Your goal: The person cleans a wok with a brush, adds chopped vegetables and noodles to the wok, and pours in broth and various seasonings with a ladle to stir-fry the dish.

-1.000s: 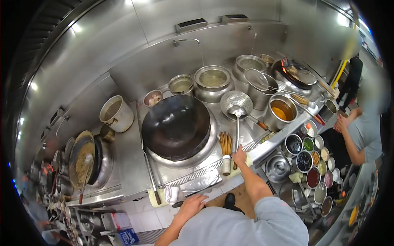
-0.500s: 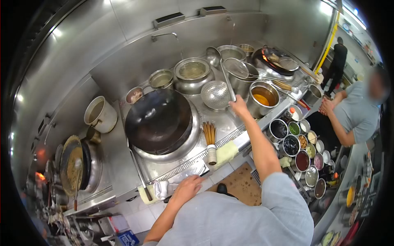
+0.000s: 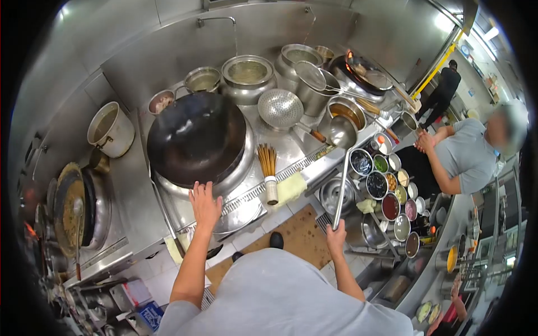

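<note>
My right hand point(image 3: 336, 239) is closed round the end of a long-handled metal ladle point(image 3: 343, 134). The ladle's bowl hangs by the counter's front edge, overlapping a steel pot point(image 3: 348, 106) of orange-brown liquid. My left hand point(image 3: 206, 208) has its fingers spread at the near rim of a big black wok point(image 3: 196, 137); whether they touch it, I cannot tell. The wok is tilted on its round burner ring. Right of it stand a bamboo brush point(image 3: 269, 173) with a white-wrapped handle and a perforated strainer point(image 3: 280, 109).
Lidless metal pots point(image 3: 246, 70) line the back below a running tap point(image 3: 217, 21). Sauce containers point(image 3: 391, 207) crowd the right side, where a co-worker point(image 3: 457, 157) stands. Another wok point(image 3: 70, 213) is at left. Flames show at a far-right wok point(image 3: 364, 73).
My right hand has drawn the ladle from the back pots toward me and down. My left hand has moved forward from the counter's front edge to the wok's rim.
</note>
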A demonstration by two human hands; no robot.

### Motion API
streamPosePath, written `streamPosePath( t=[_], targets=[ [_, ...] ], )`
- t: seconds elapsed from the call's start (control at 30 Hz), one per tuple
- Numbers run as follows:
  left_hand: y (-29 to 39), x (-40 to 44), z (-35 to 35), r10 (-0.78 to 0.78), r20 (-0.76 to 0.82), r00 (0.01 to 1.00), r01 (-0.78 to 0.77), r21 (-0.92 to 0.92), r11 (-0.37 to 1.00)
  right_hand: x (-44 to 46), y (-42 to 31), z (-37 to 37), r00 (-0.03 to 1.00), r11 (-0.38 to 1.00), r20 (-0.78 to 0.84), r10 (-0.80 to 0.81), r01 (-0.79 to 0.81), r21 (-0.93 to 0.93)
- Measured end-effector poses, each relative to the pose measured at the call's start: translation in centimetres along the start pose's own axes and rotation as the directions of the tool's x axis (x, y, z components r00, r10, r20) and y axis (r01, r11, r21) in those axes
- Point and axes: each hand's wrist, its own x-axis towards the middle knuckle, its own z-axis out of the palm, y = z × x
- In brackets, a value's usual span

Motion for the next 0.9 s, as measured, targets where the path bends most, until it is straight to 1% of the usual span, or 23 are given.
streamPosePath(
  t=[0.07, 0.1, 0.13, 0.17, 0.2, 0.27, 0.3, 0.33, 0.4, 0.43, 0.5, 0.57, 0.6, 0.63, 0.67, 0.7, 0.73, 0.8, 0.87, 0.9],
  targets=[
    [-0.3, -0.2, 0.7, -0.017, -0.005, 1.000, 0.017, -0.040, 0.999, -0.5, 0.8, -0.4, 0.981, 0.992, -0.152, -0.125, 0.121, -0.031],
    [-0.2, -0.4, 0.9, -0.019, -0.017, 1.000, 0.018, -0.043, 0.999, -0.3, 1.3, -0.4, 0.981, 0.991, -0.146, -0.129, 0.125, -0.037],
    [-0.3, -0.6, 1.2, -0.023, -0.018, 1.000, 0.022, -0.044, 0.999, 0.1, 1.9, -0.2, 0.998, 0.984, -0.057, -0.011, 0.021, 0.179],
    [-0.4, -0.8, 1.7, -0.020, -0.027, 0.999, 0.019, -0.054, 0.998, 0.3, 2.6, 0.2, 0.995, 0.920, 0.054, 0.090, -0.103, 0.378],
    [-0.5, -1.3, 2.1, -0.012, -0.031, 0.999, 0.010, -0.063, 0.998, 0.5, 4.1, 0.9, 0.994, 0.919, 0.051, 0.097, -0.110, 0.378],
    [-0.6, -2.0, 2.8, 0.000, -0.024, 1.000, -0.001, -0.064, 0.998, 1.5, 7.1, 2.2, 0.999, 0.933, 0.012, 0.029, -0.032, 0.358],
    [-0.6, -2.0, 2.9, -0.002, -0.027, 1.000, 0.000, -0.064, 0.998, 1.3, 6.4, 2.0, 0.997, 0.924, 0.036, 0.069, -0.078, 0.373],
    [-0.5, -2.2, 2.8, -0.010, -0.032, 0.999, 0.009, -0.061, 0.998, 1.0, 6.1, 2.0, 0.997, 0.925, 0.043, 0.062, -0.074, 0.374],
    [0.0, -2.3, 2.4, -0.029, 0.017, 0.999, 0.030, -0.054, 0.998, 0.1, 5.1, 2.2, 0.979, 0.862, 0.138, 0.152, -0.200, 0.466],
    [0.0, -2.0, 2.2, -0.040, 0.007, 0.999, 0.040, -0.045, 0.998, -0.7, 2.6, 1.5, 0.964, 0.847, 0.156, 0.215, -0.263, 0.461],
    [0.0, -1.7, 1.7, -0.010, -0.012, 1.000, 0.009, -0.067, 0.998, -1.0, 1.2, 1.3, 0.960, 0.854, 0.178, 0.214, -0.273, 0.442],
    [0.1, -1.2, 1.1, -0.023, -0.017, 1.000, 0.022, -0.074, 0.997, -1.3, 0.0, 1.1, 0.953, 0.860, 0.209, 0.221, -0.292, 0.420],
    [0.2, -0.6, 0.8, -0.023, -0.022, 0.999, 0.021, -0.093, 0.995, -0.2, 0.9, 2.1, 0.952, 0.857, 0.214, 0.217, -0.291, 0.425],
    [0.3, -0.2, 0.4, -0.027, -0.025, 0.999, 0.025, -0.088, 0.996, 1.6, 2.6, 3.6, 0.981, 0.891, 0.176, 0.076, -0.146, 0.429],
    [0.2, 0.0, 0.4, -0.027, -0.027, 0.999, 0.024, -0.084, 0.996, 2.6, 3.5, 4.5, 0.988, 0.905, 0.137, -0.065, 0.001, 0.425],
    [0.0, 0.1, 0.6, -0.029, 0.001, 1.000, 0.029, -0.090, 0.995, 3.7, 2.0, 5.0, 0.980, 0.864, 0.185, -0.073, -0.031, 0.502],
    [-0.2, 0.2, 0.6, -0.032, 0.027, 0.999, 0.035, -0.097, 0.995, 5.1, -1.4, 5.3, 0.969, 0.816, 0.232, -0.086, -0.065, 0.574],
    [0.0, 0.0, 0.3, -0.020, 0.016, 1.000, 0.021, -0.078, 0.997, 5.7, -10.4, 4.1, 0.925, 0.703, 0.346, -0.153, -0.144, 0.696],
    [0.3, -0.1, -0.6, 0.005, 0.008, 1.000, -0.005, -0.054, 0.999, 7.6, -12.8, 5.3, 0.917, 0.691, 0.355, -0.181, -0.139, 0.710],
    [0.8, -0.3, -1.3, -0.017, -0.030, 0.999, 0.015, -0.045, 0.999, 8.0, -13.5, 5.8, 0.910, 0.682, 0.358, -0.209, -0.126, 0.721]
  ],
)
